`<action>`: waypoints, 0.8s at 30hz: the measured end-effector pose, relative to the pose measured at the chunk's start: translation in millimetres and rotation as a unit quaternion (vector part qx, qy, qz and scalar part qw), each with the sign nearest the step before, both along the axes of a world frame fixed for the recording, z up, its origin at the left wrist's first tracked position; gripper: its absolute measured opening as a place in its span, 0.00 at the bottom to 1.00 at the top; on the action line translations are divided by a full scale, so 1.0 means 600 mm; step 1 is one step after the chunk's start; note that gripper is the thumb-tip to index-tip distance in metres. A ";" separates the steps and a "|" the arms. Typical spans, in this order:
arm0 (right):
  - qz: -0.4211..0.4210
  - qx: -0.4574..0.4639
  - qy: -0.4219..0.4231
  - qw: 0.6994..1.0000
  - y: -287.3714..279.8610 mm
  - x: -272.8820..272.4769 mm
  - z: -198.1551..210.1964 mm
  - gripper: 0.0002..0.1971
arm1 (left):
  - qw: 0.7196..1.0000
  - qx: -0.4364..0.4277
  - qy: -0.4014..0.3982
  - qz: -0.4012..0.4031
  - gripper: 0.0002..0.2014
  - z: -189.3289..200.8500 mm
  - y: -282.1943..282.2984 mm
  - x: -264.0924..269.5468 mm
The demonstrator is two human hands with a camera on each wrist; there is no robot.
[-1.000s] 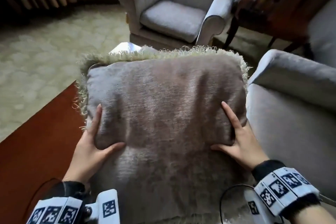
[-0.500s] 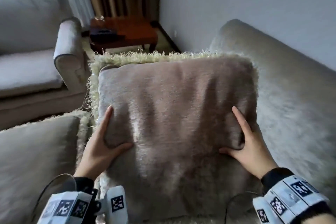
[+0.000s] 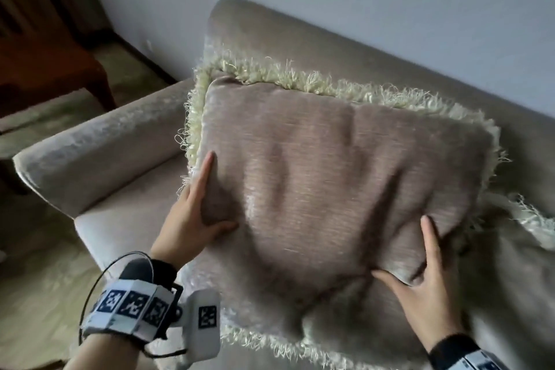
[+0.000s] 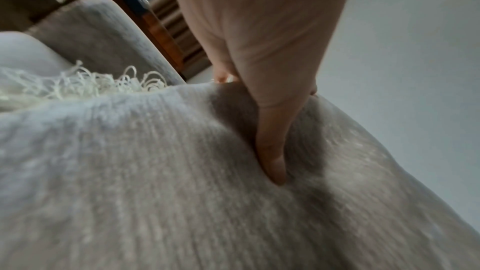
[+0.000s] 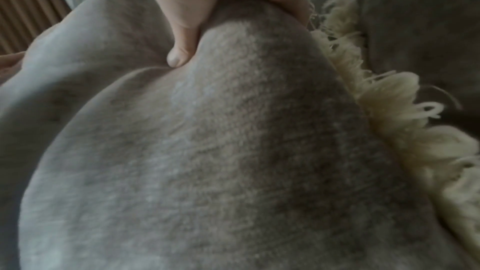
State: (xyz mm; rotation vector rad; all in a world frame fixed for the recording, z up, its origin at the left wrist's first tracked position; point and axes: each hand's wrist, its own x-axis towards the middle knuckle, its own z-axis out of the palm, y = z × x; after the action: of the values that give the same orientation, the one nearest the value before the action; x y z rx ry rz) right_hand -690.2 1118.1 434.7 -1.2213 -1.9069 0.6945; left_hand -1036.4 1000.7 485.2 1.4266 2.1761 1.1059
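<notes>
Beige fringed cushion (image 3: 330, 189), gripped at both sides by left hand (image 3: 192, 219) and right hand (image 3: 429, 285), has swung over the sofa (image 3: 126, 219) seat's armrest corner; placing seems imminent.

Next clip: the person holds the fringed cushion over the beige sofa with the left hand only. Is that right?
Not quite: both hands hold it. The head view shows the left hand gripping the fringed cushion at its left side and the right hand gripping its right side, over the beige sofa.
</notes>
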 end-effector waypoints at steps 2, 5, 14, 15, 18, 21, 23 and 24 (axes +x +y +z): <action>-0.062 0.020 -0.004 0.998 0.001 0.019 -0.021 0.54 | 0.999 -0.011 0.003 -0.032 0.61 -0.010 0.059 0.007; -0.126 0.018 -0.021 0.992 0.000 0.031 -0.040 0.54 | 0.997 -0.015 0.012 -0.075 0.59 -0.027 0.116 0.014; -0.079 -0.067 -0.349 0.932 0.037 0.039 -0.082 0.73 | 0.967 -0.205 -0.076 -0.129 0.57 -0.141 0.204 0.058; -0.056 -0.085 -0.411 0.906 0.034 0.038 -0.092 0.74 | 0.959 -0.227 -0.080 -0.152 0.58 -0.148 0.211 0.073; -0.007 -0.096 -0.519 0.849 0.026 0.012 -0.066 0.69 | 0.939 -0.276 -0.076 -0.193 0.58 -0.162 0.229 0.134; -0.016 -0.094 -0.553 0.828 0.032 -0.007 -0.042 0.57 | 0.954 -0.259 -0.053 -0.141 0.60 -0.182 0.237 0.179; -0.025 -0.005 -0.533 0.846 0.024 -0.017 -0.023 0.30 | 0.968 -0.237 -0.029 -0.078 0.61 -0.192 0.231 0.183; -0.041 0.076 -0.519 0.850 0.019 -0.024 -0.023 0.25 | 0.972 -0.231 -0.016 -0.050 0.62 -0.194 0.227 0.180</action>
State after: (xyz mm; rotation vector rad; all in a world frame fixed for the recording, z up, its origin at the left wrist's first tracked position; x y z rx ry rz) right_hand -704.3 1129.6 420.9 -1.7464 -2.6429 -0.2824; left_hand -928.1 1136.7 368.9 1.2749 2.1262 0.5315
